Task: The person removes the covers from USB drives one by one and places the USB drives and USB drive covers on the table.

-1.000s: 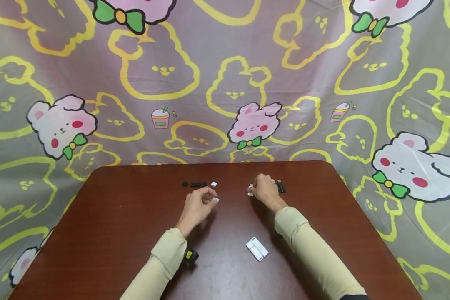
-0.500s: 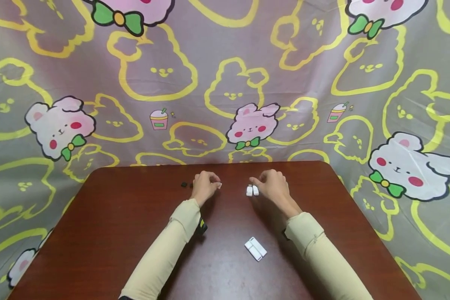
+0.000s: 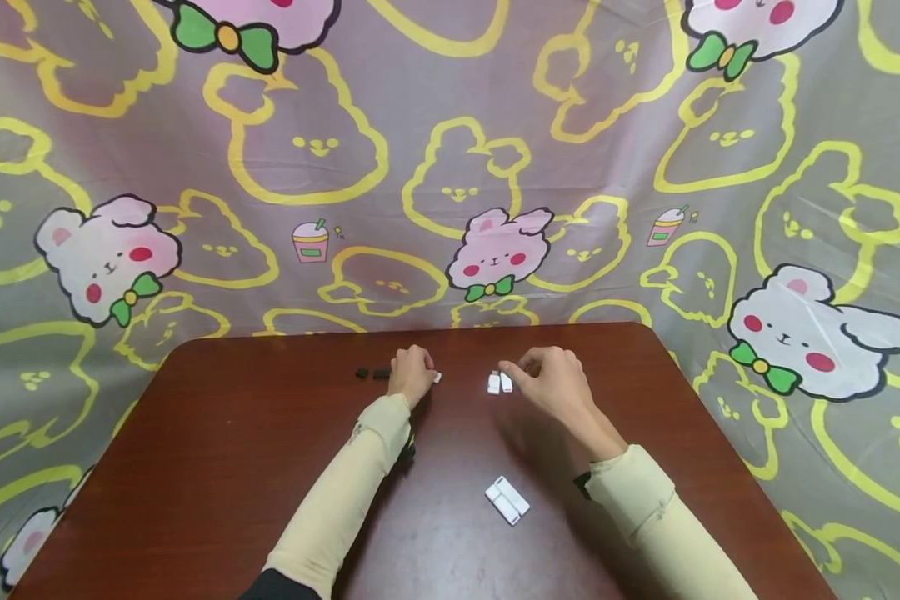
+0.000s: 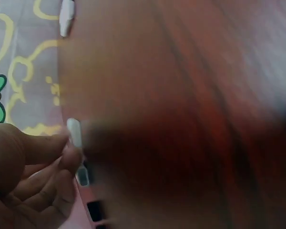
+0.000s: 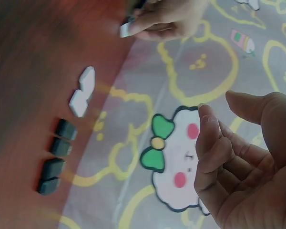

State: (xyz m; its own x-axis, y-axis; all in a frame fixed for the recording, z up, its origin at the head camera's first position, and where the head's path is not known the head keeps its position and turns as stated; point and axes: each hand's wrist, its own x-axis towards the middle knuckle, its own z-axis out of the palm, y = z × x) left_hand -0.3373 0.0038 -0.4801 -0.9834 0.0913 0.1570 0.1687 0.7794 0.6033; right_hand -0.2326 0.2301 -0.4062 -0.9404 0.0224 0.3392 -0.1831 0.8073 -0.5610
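My left hand (image 3: 412, 372) pinches a small white block (image 4: 74, 131) between thumb and fingertips, low over the far part of the table. Beside and partly behind this hand, small black blocks (image 3: 381, 374) stand in a row. My right hand (image 3: 558, 383) hovers over the far right side with thumb and fingers apart, loosely bent and holding nothing. Just left of its fingertips in the head view, two small white plug-like pieces (image 3: 493, 382) lie side by side. In the right wrist view, several black pieces (image 5: 62, 138) continue that line; the right hand hides them in the head view.
A flat white rectangular set of pieces (image 3: 507, 500) lies nearer on the brown table (image 3: 255, 467). A patterned curtain (image 3: 375, 200) hangs right behind the table's far edge. Dark wrist gear (image 3: 407, 451) shows under the left sleeve.
My left hand has moved away from me and slightly right, carrying the white block to the end of the black row. My right hand has let go of the white pieces and drawn back right.
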